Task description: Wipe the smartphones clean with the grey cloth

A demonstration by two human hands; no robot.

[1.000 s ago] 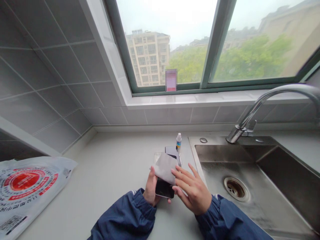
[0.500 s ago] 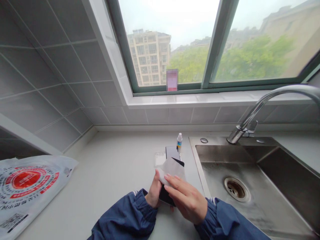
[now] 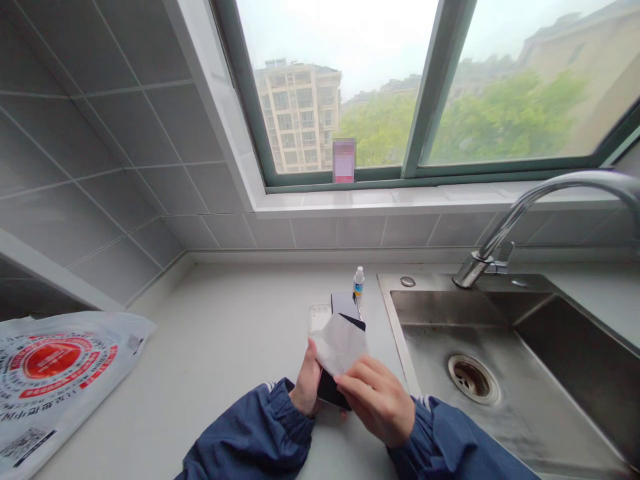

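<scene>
My left hand [image 3: 307, 381] is wrapped round the left side of a black smartphone [image 3: 334, 389], tilted above the counter. A thin white tissue [image 3: 342, 343] lies across the middle of the phone and covers much of it; a dark upper corner shows beyond it. My right hand [image 3: 376, 399] is closed with its fingertips pinching the tissue's lower right edge, over the phone. Just past the phone, a clear phone case [image 3: 319, 316] lies on the counter beside a flat pale grey rectangular item [image 3: 344, 303], partly hidden. Behind them stands a small white-capped bottle [image 3: 359, 283].
A steel sink [image 3: 406, 333] with a curved faucet [image 3: 505, 227] is at the right. A white plastic bag [image 3: 107, 327] with red print lies at the left of the counter [image 3: 215, 320]. The window [image 3: 345, 80] is at the back.
The fingers of my right hand have gone from lying flat over the tissue to pinching its lower edge. More of the tissue shows now. My left hand has barely moved.
</scene>
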